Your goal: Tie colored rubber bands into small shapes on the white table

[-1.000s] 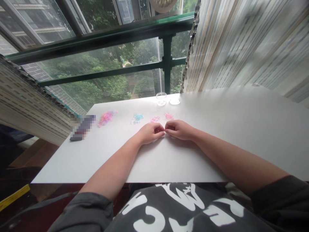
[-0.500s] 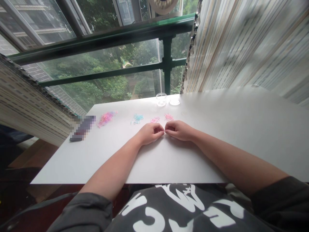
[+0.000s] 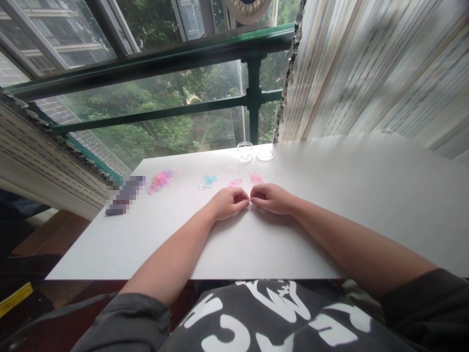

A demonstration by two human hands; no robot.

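Note:
My left hand (image 3: 230,203) and my right hand (image 3: 273,198) meet fingertip to fingertip over the white table (image 3: 256,249). Both are closed in a pinch, thumb against forefinger. Whatever lies between the fingertips is too small to make out. Just beyond the hands are two small piles of thin strands like little rubber bands, a pink pile (image 3: 235,182) and a coral-pink pile (image 3: 256,178). Left of these lies a turquoise pile (image 3: 209,180). Farther left is a larger mixed pile (image 3: 161,181), mostly pink with orange and purple.
A clear round container (image 3: 245,152) stands at the table's far edge, with a clear shallow lid or dish (image 3: 265,154) beside it. A blurred-out dark object (image 3: 126,195) lies at the left edge. Behind are a green railing (image 3: 252,98) and a striped curtain (image 3: 330,73).
Both hands keep the same place and the same pinch. The view has shifted very slightly, and a yellow strip now shows at the lower left.

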